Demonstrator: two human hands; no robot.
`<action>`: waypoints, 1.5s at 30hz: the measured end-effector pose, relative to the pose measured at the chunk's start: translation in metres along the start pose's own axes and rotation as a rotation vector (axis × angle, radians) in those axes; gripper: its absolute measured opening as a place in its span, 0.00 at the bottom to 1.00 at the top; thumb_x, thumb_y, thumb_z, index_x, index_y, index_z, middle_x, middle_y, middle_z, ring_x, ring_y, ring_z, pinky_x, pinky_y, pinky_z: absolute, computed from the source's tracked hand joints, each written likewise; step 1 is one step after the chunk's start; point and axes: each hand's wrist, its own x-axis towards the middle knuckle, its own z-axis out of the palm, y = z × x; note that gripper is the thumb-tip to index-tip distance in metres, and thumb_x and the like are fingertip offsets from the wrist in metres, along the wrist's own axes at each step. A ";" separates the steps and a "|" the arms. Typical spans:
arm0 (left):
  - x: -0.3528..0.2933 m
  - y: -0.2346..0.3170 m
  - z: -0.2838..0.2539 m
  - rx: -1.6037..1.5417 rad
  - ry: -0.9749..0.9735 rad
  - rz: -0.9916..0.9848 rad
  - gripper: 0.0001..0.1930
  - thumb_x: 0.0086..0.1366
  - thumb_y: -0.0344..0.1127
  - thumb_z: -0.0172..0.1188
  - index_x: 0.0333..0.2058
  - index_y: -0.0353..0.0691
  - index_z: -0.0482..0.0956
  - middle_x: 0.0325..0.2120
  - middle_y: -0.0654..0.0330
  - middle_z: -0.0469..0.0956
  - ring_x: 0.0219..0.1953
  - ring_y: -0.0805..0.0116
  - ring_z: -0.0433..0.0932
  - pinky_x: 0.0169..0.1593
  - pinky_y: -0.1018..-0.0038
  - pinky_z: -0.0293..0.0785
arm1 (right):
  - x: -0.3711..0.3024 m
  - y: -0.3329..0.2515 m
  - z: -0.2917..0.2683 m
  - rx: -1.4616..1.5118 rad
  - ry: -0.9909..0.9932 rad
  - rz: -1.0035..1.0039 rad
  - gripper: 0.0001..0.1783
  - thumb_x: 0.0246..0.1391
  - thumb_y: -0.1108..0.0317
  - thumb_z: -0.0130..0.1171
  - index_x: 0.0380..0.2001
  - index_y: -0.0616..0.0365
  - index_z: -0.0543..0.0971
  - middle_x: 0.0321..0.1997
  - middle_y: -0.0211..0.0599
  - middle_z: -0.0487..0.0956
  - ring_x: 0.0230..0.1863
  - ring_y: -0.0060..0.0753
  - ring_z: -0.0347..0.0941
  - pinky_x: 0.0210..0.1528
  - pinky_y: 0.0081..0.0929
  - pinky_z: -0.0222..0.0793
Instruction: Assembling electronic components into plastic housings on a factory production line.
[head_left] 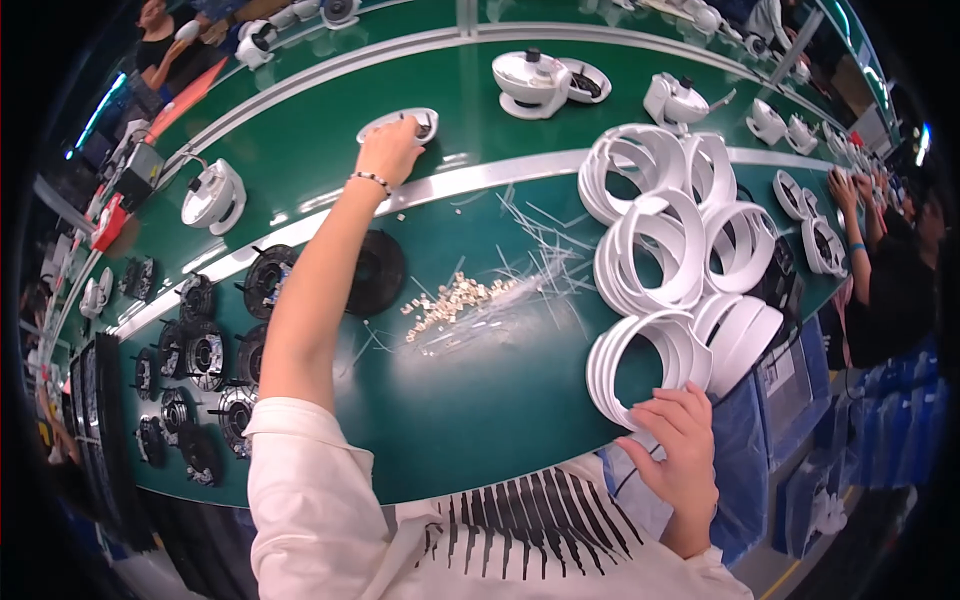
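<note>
My left hand (pixel 389 152) reaches far across to the green conveyor, its fingers closed over a white oval housing (pixel 369 131) with a dark centre. The hand hides much of that part. Close to the table's front edge, my right hand (pixel 680 448) rests by the lower rim of the nearest stack of white plastic rings (pixel 600 375). Its fingers are stretched and the thumb stands apart; they seem to touch the rim without wrapping round it. More white ring stacks (pixel 610 262) stand just beyond.
Black round motor parts (pixel 206 355) cover the table's left side. Small beige connectors (pixel 460 300) and clear plastic strips (pixel 545 255) lie mid-table. A metal rail (pixel 480 178) borders the conveyor, which carries white fan heads (pixel 530 82). A co-worker (pixel 890 250) is at the right.
</note>
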 end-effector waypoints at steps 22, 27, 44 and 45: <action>-0.111 -0.006 -0.097 -0.240 -0.526 -0.082 0.26 0.43 0.36 0.64 0.42 0.34 0.69 0.35 0.46 0.73 0.41 0.51 0.71 0.44 0.66 0.67 | 0.009 0.009 0.009 0.159 0.144 -0.079 0.14 0.21 0.75 0.69 0.18 0.60 0.75 0.21 0.35 0.75 0.23 0.33 0.69 0.25 0.23 0.64; -0.107 -0.011 -0.094 -0.212 -0.537 -0.263 0.31 0.40 0.37 0.67 0.44 0.32 0.67 0.37 0.45 0.73 0.42 0.53 0.71 0.46 0.67 0.66 | 0.005 0.007 -0.001 0.093 0.187 -0.131 0.13 0.22 0.73 0.68 0.18 0.58 0.75 0.21 0.31 0.74 0.22 0.34 0.67 0.26 0.26 0.60; -0.134 0.029 -0.118 -1.204 -0.099 -0.781 0.15 0.57 0.35 0.54 0.41 0.34 0.65 0.30 0.61 0.73 0.28 0.77 0.73 0.23 0.79 0.72 | 0.018 0.033 0.049 0.053 0.445 -0.556 0.17 0.30 0.74 0.65 0.26 0.56 0.69 0.26 0.32 0.72 0.24 0.34 0.69 0.26 0.29 0.62; -0.136 0.030 -0.118 -1.208 -0.102 -0.777 0.15 0.57 0.35 0.54 0.41 0.34 0.65 0.30 0.61 0.73 0.28 0.77 0.73 0.23 0.79 0.72 | 0.022 0.034 0.049 0.080 0.431 -0.545 0.14 0.33 0.76 0.64 0.24 0.57 0.69 0.25 0.35 0.73 0.23 0.36 0.69 0.25 0.30 0.62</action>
